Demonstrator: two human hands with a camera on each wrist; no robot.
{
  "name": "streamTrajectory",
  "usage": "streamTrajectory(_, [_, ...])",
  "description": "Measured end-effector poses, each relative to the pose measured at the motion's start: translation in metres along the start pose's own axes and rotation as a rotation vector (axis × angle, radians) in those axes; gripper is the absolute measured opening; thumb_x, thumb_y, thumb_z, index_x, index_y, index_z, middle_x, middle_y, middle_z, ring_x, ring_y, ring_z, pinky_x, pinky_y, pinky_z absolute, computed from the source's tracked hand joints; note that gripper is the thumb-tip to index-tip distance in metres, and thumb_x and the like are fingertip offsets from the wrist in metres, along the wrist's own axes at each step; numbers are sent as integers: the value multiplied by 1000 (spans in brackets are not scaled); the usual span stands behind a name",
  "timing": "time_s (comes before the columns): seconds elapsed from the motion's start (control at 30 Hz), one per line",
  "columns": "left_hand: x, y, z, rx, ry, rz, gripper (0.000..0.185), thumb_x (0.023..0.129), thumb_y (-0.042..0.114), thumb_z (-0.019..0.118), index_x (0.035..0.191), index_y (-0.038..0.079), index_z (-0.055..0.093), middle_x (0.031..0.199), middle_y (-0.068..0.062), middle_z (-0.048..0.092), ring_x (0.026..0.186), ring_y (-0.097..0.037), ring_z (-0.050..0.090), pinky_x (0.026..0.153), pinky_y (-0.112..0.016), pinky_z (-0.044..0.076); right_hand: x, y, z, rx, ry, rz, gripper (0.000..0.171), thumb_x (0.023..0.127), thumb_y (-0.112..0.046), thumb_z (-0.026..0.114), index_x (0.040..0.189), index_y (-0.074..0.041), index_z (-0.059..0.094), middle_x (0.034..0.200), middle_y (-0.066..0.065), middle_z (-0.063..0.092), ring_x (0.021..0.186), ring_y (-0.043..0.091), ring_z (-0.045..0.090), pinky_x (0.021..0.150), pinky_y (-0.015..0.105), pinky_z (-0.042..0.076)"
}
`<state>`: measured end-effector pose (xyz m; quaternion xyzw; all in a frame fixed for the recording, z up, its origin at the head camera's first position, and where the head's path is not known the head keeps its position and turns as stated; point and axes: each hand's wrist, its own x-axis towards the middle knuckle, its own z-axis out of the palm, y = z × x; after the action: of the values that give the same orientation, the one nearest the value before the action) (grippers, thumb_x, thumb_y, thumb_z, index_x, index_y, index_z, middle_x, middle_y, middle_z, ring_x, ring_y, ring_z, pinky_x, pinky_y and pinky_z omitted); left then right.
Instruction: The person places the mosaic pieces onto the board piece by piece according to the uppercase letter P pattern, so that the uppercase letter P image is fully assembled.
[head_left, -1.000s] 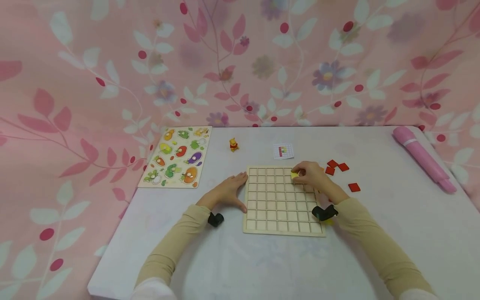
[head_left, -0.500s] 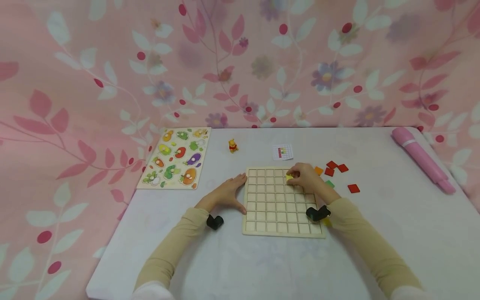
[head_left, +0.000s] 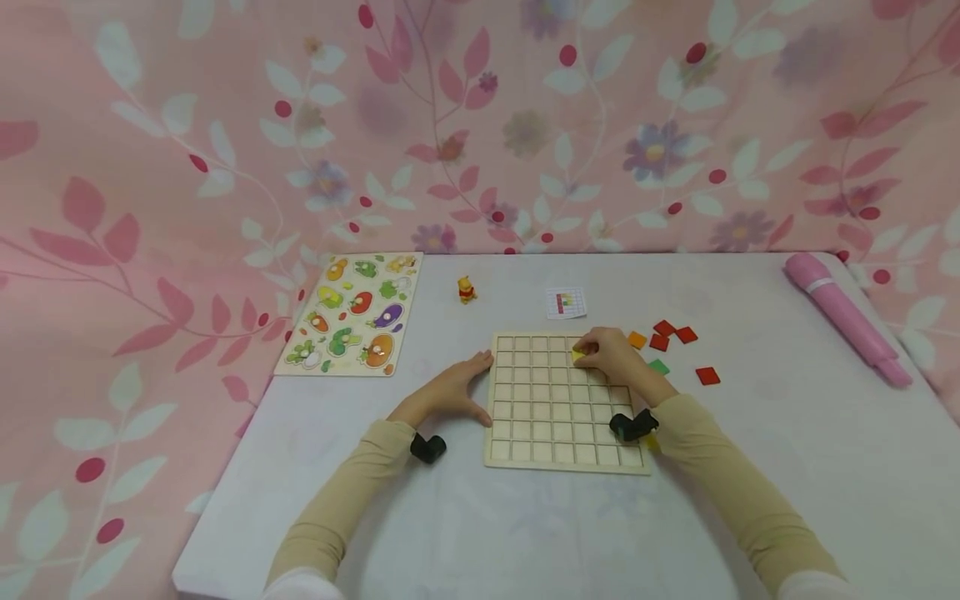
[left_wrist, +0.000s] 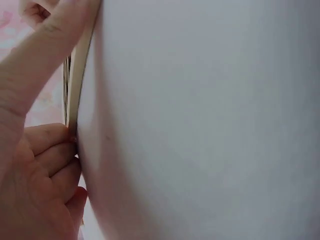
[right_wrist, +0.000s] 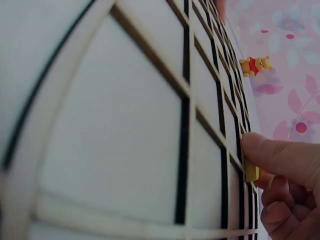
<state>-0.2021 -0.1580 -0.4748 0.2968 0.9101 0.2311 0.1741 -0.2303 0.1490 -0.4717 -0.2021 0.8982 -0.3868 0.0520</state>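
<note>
A wooden grid board with square cells lies on the white table. My right hand is over its far part, pinching a small yellow tile at a cell in the far row. In the right wrist view the thumb and a finger hold that yellow tile on edge, touching the grid. Along the board's left side my left hand rests with fingers and thumb spread against the edge. The left wrist view has these fingers touching the board's rim.
Right of the board lie several red tiles, an orange tile and a green tile. Behind it are a pattern card and a toy bear. A vegetable puzzle lies left, a long pink object right.
The right hand has moved slightly left with the yellow tile, from one far cell to its neighbour, then stayed nearly still. The left hand keeps its place at the board's edge.
</note>
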Motion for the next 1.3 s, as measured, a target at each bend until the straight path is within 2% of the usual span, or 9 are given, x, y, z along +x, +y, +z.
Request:
streamTrajectory(0.23, [-1,4,2,-40,7,-42,112,53,48,80,140,4,26,145,-7,19,131,-17,16,105,-31,15,0,-3,0,5,-3,35,19,73,-5,73,89,5,67,78,7,59,71,20,52,62,31,46])
streamTrajectory(0.6, [1,6,0,-14,-7,-76,111,54,45,81,141,5,25,145,-5,17,131,-16,15,105,-30,15,-2,-10,1,29,-17,56,20,76,-2,69,93,8,66,81,10,60,74,22,54,66,33,47])
streamTrajectory(0.8, [1,4,0,17,-1,-62,110,55,46,81,141,4,25,145,-6,18,131,-18,16,105,-31,15,-2,-10,3,24,-9,59,18,77,-2,68,93,6,66,81,9,61,73,21,54,66,33,47])
streamTrajectory(1.13, [-1,6,-1,-13,-2,-72,112,53,50,80,140,5,26,145,-6,19,131,-16,16,105,-30,15,-4,-11,3,31,21,71,24,75,-5,70,96,6,65,83,10,61,72,21,52,64,32,45])
streamTrajectory(1.23, [-1,6,1,3,2,-67,112,52,52,79,140,5,27,145,-7,20,131,-16,17,105,-29,16,-6,-11,0,50,15,81,26,77,-8,70,99,4,65,86,10,62,71,20,51,60,31,45])
streamTrajectory(1.3, [-2,6,1,9,3,-66,112,52,52,79,140,5,27,145,-7,20,131,-16,17,104,-28,15,-6,-9,-4,48,19,49,25,77,-8,70,98,5,66,85,10,62,67,19,52,56,29,45])
